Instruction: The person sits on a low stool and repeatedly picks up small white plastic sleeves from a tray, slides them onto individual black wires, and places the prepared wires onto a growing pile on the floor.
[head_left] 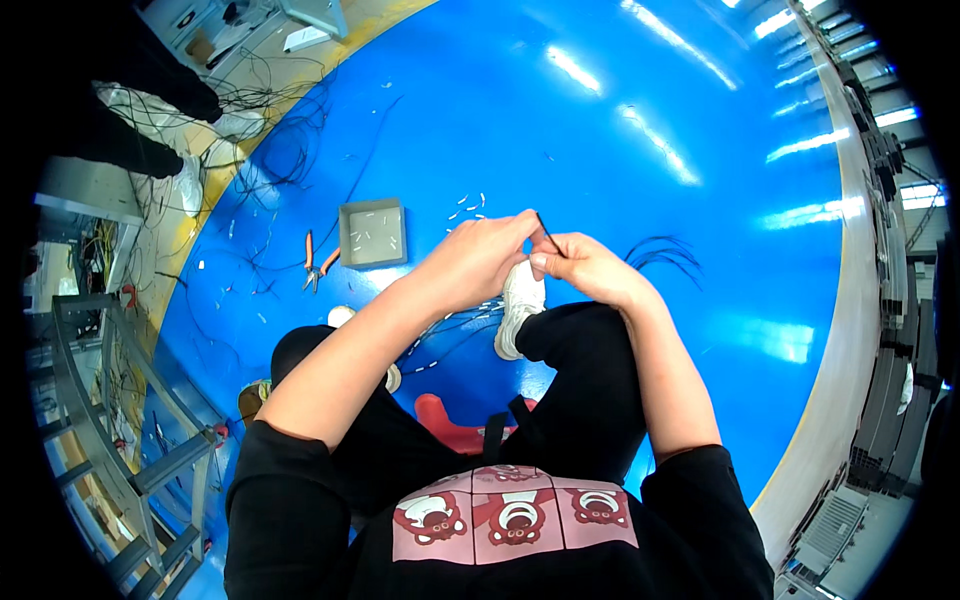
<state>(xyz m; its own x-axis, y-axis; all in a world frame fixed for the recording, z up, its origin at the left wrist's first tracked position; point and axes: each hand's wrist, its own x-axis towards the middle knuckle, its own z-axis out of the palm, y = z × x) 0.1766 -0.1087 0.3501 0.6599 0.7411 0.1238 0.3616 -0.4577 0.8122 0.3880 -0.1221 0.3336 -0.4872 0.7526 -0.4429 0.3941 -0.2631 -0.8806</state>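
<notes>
Out in front of my knees, my two hands work close together over the blue floor. My left hand (pixel 488 255) is closed, its fingertips around one end of a short piece of thin black cable (pixel 549 236). My right hand (pixel 592 268) pinches the same cable between thumb and fingers. Whatever the left fingertips cover at the cable's end is hidden. Below the hands lies a bundle of dark cables (pixel 462 322) near my white shoe (pixel 520 305). More black cable pieces (pixel 668 255) rest on the floor to the right of my right hand.
A grey square box (pixel 373 252) holds small white pieces; more white pieces (pixel 467 206) lie beside it. Orange-handled pliers (pixel 316 268) rest left of the box. Tangled cables (pixel 285 150) spread toward another person's legs (pixel 145 150). A metal ladder-like frame (pixel 135 420) stands at left.
</notes>
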